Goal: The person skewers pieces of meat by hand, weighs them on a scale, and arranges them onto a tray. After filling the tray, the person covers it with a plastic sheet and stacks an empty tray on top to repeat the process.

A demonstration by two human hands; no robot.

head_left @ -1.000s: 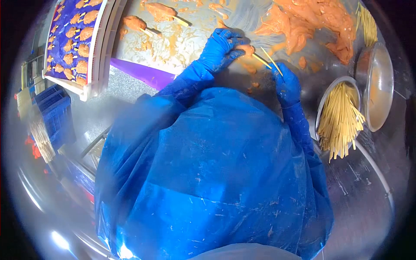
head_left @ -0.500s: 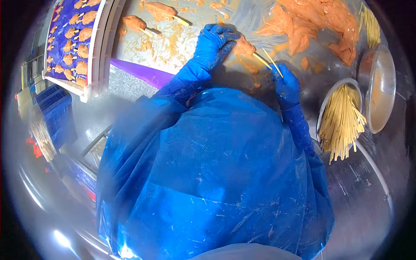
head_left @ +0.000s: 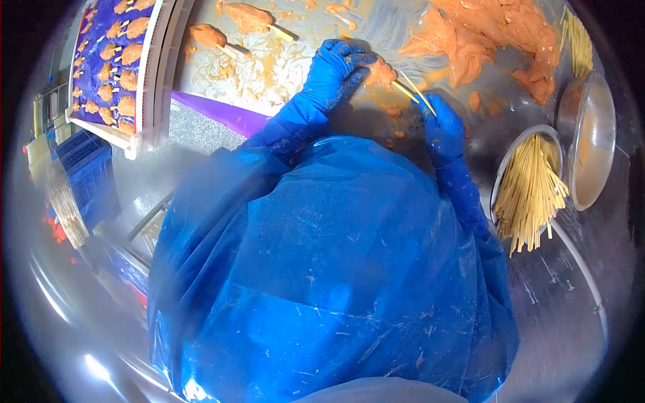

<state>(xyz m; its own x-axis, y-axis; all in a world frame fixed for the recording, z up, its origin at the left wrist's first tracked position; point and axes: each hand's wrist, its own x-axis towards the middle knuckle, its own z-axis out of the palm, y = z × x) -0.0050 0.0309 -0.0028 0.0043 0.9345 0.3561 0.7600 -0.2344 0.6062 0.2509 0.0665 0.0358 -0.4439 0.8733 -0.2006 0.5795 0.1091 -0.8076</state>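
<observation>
My left hand [head_left: 336, 72], in a blue glove, is closed around a small piece of orange marinated meat [head_left: 381, 72] just over the metal table. A wooden skewer [head_left: 405, 91] runs from the meat into my right hand [head_left: 444, 126], also gloved in blue. Between the same right fingers I pinch a second wooden skewer [head_left: 415, 86], which crosses close to the first. How far the skewer goes into the meat is hidden. Left of my hands, two meat skewers [head_left: 248, 18] [head_left: 208, 35] lie on the table.
A large heap of marinated meat [head_left: 463, 47] spreads across the back right. Skewers fill a metal container [head_left: 531, 191] at right, beside a metal bowl [head_left: 591, 141]; more skewers [head_left: 576, 43] lie behind. At left stands a white-edged tray [head_left: 140, 80] with rows of finished meat skewers.
The second skewer has tilted and its tip now points further left. My left fingers have shifted slightly over the meat, covering more of it. Both hands stay in nearly the same place.
</observation>
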